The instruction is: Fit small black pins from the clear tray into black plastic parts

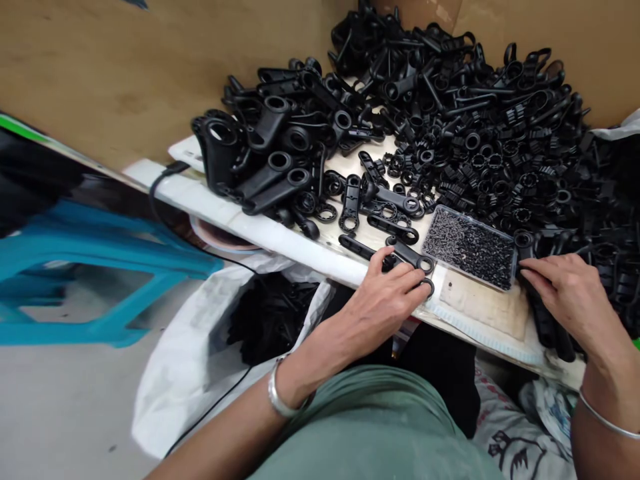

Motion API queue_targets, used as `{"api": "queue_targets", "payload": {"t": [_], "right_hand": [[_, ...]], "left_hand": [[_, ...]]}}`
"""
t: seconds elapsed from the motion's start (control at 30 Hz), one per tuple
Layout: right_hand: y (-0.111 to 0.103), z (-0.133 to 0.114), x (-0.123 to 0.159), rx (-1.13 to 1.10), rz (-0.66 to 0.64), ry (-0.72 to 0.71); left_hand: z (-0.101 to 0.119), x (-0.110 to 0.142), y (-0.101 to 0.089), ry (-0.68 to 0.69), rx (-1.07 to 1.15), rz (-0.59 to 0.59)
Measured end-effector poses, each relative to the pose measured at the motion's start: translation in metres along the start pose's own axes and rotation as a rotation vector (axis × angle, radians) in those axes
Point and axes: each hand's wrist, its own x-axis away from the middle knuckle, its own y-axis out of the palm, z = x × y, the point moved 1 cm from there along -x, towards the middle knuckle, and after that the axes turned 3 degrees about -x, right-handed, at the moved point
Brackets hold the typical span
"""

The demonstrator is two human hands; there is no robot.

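Note:
My left hand (387,303) is at the table's front edge, its fingers closed around a black plastic arm with a ring end (429,288). Just beyond its fingertips lies another black arm with a ring end (413,257). My right hand (575,297) is on the right, thumb and forefinger pinched together beside the screw box; what they hold, if anything, is hidden. Between my hands sits a clear shallow box (513,275), filled with tiny dark and grey screw-like pieces. Several long black parts (547,327) lie under and beside my right hand.
A large heap of black plastic rings and clamps (480,133) covers the back and right. Bigger black arms (270,177) are piled at the left. Below the edge hangs a white sack (185,373) with black parts inside. A blue stool (90,267) stands left.

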Motion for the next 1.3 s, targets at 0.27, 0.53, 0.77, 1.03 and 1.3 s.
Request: {"api": "queue_targets", "payload": {"t": [0.27,0.53,0.77,1.03,1.3], "right_hand": [[-0.004,-0.019,-0.016,0.086,0.067,0.146],[0.006,-0.016,-0.022,0.357,-0.09,0.349],[0.004,-0.018,-0.027,0.39,-0.134,0.415],[0.005,-0.014,-0.035,0.39,-0.105,0.342],[0.014,-0.002,-0.035,0.282,-0.097,0.26]], "left_hand": [[0.001,0.001,0.001,-0.006,0.019,0.021],[0.002,0.001,0.001,-0.015,0.013,0.038],[0.002,0.003,0.002,0.0,0.0,0.021],[0.011,-0.027,-0.003,0.043,-0.066,0.057],[0.016,-0.064,0.024,0.002,-0.133,0.05]]}}
